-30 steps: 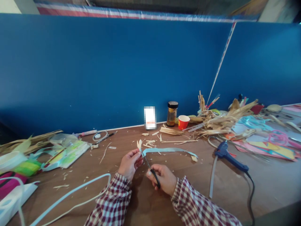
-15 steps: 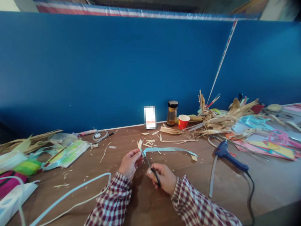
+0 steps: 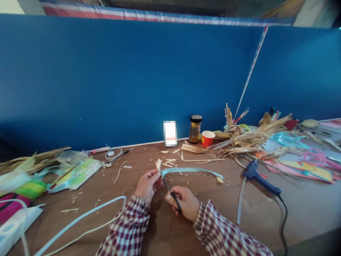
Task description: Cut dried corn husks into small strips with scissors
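My left hand [image 3: 149, 184] pinches a small pale piece [image 3: 158, 164] whose split, petal-like tip stands up above the fingers; it looks like dried husk. In my right hand [image 3: 184, 202] are scissors [image 3: 176, 201] with black handles, gripped by the loops. Their blades point up and left and reach the left fingertips. A light-blue ribbon [image 3: 190, 170] runs from beside the left fingertips across the table to the right, ending near a pale scrap [image 3: 220, 180]. The part of the piece inside my left fingers is hidden.
Pale scraps [image 3: 170, 163] litter the brown table. Behind stand a lidded jar [image 3: 195, 129] and a red paper cup [image 3: 207, 138]. A blue glue gun [image 3: 261, 177] with its cord lies right, before heaped dry husks [image 3: 247, 138]. White cables [image 3: 85, 209] and a power strip [image 3: 20, 224] lie left.
Both hands stay almost in place. The scissors' handles have shifted very slightly down, and their blades remain at the left fingertips.
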